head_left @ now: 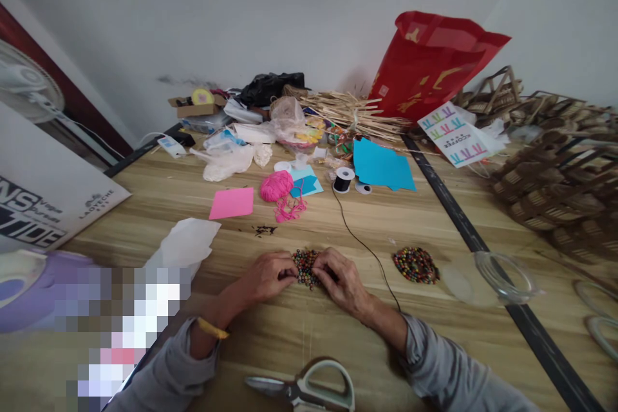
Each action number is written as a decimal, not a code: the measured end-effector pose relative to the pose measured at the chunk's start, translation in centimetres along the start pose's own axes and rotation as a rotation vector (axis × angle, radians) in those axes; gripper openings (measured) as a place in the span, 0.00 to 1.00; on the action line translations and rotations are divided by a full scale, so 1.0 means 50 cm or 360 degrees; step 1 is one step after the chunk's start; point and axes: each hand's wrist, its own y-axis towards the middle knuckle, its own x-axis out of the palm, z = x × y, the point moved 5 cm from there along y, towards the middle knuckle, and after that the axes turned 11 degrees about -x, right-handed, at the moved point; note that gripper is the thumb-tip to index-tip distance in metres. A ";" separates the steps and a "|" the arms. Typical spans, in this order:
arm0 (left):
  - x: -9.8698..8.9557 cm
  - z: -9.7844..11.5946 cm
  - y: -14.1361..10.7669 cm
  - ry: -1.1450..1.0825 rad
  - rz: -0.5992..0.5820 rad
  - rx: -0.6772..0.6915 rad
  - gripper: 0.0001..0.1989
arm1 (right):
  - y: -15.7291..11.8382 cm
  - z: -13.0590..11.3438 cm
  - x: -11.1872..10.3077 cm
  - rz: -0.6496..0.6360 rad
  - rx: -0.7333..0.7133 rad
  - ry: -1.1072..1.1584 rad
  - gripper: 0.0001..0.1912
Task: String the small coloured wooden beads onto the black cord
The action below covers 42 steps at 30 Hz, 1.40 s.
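Note:
Small multicoloured beads lie in a loose heap on the wooden table, between my two hands. At the heap's left edge is my left hand, its fingers curled together; anything between them is too small to make out. My right hand reaches over the right side of the heap with thumb and fingertips pinched; what they hold, if anything, is hidden. A black cord runs from a spool toward my right forearm. To the right lies a coiled string of similar beads.
Scissors lie at the near edge. Pink yarn, pink paper and blue card are beyond my hands. A red bag stands at the back, woven baskets at the right, a clear tubing coil near them.

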 end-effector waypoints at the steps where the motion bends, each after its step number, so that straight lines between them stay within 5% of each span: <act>1: 0.000 0.000 0.000 0.0003 0.0006 0.0005 0.05 | -0.001 0.000 0.000 -0.0001 -0.0004 -0.0004 0.05; 5: -0.001 0.000 0.001 -0.0112 0.0047 -0.0008 0.05 | -0.004 0.000 -0.002 0.0006 -0.0048 -0.0071 0.04; 17: 0.020 -0.021 0.017 -0.1308 0.0037 -0.0414 0.08 | -0.003 -0.003 0.000 0.0031 -0.0088 -0.0100 0.05; 42: 0.039 -0.024 0.022 -0.1341 -0.0004 -0.0373 0.08 | -0.002 -0.006 0.003 -0.0005 -0.0078 -0.0104 0.06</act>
